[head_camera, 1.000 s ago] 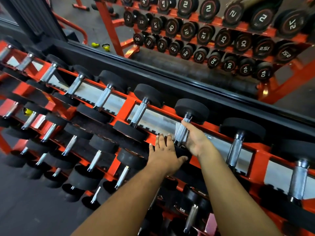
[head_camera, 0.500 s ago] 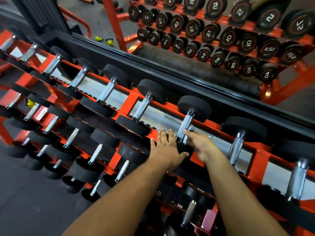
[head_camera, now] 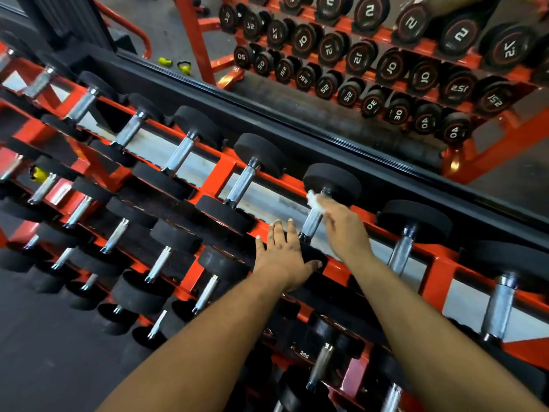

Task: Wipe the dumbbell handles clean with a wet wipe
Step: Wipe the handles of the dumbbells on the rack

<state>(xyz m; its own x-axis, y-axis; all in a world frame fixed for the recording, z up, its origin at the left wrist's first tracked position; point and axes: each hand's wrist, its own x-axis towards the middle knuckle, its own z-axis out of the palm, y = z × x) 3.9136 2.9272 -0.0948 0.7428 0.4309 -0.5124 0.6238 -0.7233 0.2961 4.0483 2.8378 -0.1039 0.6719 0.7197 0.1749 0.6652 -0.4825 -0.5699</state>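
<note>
While the left hand (head_camera: 285, 257) rests with straight fingers on the near black head of a dumbbell (head_camera: 322, 215) on the top tier of an orange rack (head_camera: 221, 173), the right hand (head_camera: 341, 224) presses a white wet wipe (head_camera: 315, 201) against the far end of that dumbbell's chrome handle (head_camera: 311, 224), fingers curled round wipe and bar. Wiping looks under way on this handle. Its long axis runs from near-left to far-right, the far head toward the mirror (head_camera: 356, 69). Next, likely a stroke back down the bar, then the neighbouring dumbbell (head_camera: 408, 236) to the right.
</note>
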